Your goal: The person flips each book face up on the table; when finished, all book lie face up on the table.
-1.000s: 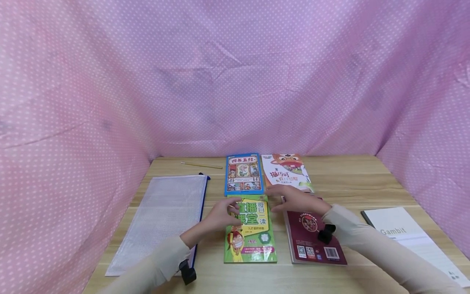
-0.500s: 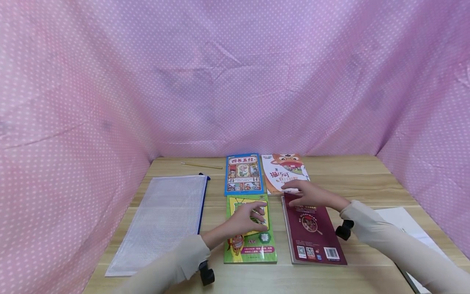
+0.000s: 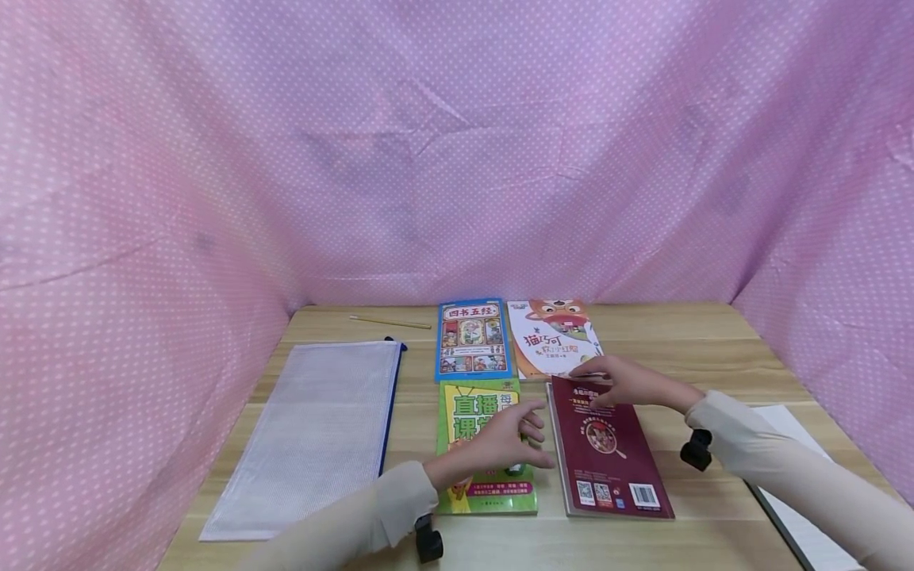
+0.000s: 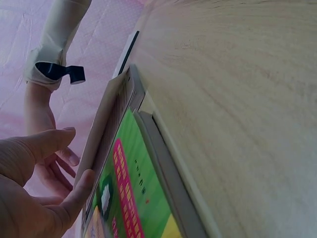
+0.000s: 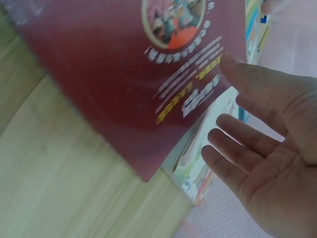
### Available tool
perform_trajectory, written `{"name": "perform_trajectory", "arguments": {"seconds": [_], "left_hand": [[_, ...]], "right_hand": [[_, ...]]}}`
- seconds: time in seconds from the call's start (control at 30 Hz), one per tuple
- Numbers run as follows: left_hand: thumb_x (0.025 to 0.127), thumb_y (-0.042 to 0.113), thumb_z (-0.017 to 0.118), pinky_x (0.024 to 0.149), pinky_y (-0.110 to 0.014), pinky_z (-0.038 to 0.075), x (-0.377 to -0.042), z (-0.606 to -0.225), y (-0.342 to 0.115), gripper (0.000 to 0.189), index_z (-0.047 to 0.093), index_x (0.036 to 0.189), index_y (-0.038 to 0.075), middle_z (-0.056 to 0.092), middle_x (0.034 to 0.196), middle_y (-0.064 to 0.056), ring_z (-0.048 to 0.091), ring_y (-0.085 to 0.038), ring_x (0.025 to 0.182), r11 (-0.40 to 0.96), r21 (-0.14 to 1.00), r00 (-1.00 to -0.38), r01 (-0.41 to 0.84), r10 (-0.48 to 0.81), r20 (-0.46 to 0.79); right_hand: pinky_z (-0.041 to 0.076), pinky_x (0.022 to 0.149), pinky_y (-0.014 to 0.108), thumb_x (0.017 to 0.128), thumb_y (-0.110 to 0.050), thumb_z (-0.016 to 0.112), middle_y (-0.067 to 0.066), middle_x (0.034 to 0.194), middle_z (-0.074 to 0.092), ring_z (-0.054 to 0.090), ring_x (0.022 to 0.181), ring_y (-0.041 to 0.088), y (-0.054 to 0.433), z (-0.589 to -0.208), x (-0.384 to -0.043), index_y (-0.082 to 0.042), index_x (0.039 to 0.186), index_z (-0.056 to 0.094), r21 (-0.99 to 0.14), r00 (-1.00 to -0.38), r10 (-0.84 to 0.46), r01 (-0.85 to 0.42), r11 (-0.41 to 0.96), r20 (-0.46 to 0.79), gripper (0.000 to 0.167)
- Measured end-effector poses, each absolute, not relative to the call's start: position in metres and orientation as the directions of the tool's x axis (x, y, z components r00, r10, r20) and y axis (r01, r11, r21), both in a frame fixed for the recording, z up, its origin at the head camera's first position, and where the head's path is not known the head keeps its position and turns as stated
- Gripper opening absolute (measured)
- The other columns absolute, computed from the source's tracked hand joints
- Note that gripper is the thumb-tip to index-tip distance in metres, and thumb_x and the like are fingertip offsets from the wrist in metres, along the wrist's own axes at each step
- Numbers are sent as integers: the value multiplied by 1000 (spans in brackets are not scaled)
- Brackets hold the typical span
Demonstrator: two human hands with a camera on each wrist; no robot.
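Note:
The maroon book (image 3: 607, 444) lies back cover up on the table, slightly turned. My right hand (image 3: 631, 385) is at its far edge, fingers loosely bent; in the right wrist view the thumb lies over the cover near that edge and the other fingers sit beyond it, not gripping. Above the green book (image 3: 467, 402) my left hand (image 3: 500, 442) spreads its fingers, the tips near the maroon book's left edge. In the left wrist view, the thumb and a finger are beside that edge; whether they touch it cannot be told. Part of the green cover is hidden by this hand.
Behind lie a blue comic-style book (image 3: 473, 341) and a white picture book (image 3: 553, 341). A white mesh zip pouch (image 3: 307, 436) covers the left side, with a pencil (image 3: 390, 322) farther back. Under my right forearm is a pale notebook (image 3: 781, 419). Pink dotted cloth (image 3: 457, 159) surrounds the table.
My left hand has moved right across the green book toward the maroon one. My right hand has shifted right, from between the books to the maroon book's far edge. The books look unmoved.

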State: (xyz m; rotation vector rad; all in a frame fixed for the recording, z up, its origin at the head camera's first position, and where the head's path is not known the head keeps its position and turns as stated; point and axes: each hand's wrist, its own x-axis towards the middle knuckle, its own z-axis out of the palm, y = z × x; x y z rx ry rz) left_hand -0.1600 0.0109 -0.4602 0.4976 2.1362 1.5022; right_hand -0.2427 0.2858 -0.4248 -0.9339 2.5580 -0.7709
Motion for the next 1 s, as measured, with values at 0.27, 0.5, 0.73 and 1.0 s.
{"name": "perform_trajectory", "arguments": {"seconds": [0.27, 0.5, 0.73, 1.0], "left_hand": [[73, 12, 92, 88, -18, 56, -159, -471, 24, 98, 41, 156, 14, 60, 121, -1, 65, -9, 104, 290, 956, -821, 35, 554, -138], [71, 9, 93, 87, -17, 55, -158, -480, 32, 102, 38, 157, 11, 58, 115, 2, 62, -6, 100, 293, 954, -830, 58, 545, -117], [69, 6, 93, 82, -16, 54, -156, -482, 35, 98, 44, 153, 13, 59, 112, 3, 61, -5, 95, 285, 956, -829, 68, 550, -105], [69, -2, 91, 75, -15, 57, -152, -484, 38, 96, 43, 152, 8, 57, 113, -2, 60, -5, 94, 267, 962, -820, 65, 564, -101]], "right_hand": [[50, 102, 62, 84, -9, 81, 21, 128, 69, 61, 122, 45, 299, -427, -241, 3, 130, 67, -571, -726, -677, -508, 645, -118, 49], [52, 99, 63, 86, -12, 81, 19, 125, 70, 63, 118, 43, 307, -425, -236, 1, 126, 69, -571, -750, -647, -474, 670, -137, 44], [49, 99, 67, 86, -6, 78, 17, 126, 70, 62, 120, 42, 319, -429, -237, -2, 127, 70, -555, -777, -605, -430, 712, -173, 42], [53, 96, 62, 85, -6, 79, 20, 124, 71, 64, 115, 42, 329, -431, -238, 2, 126, 69, -556, -761, -630, -462, 691, -151, 44]]}}
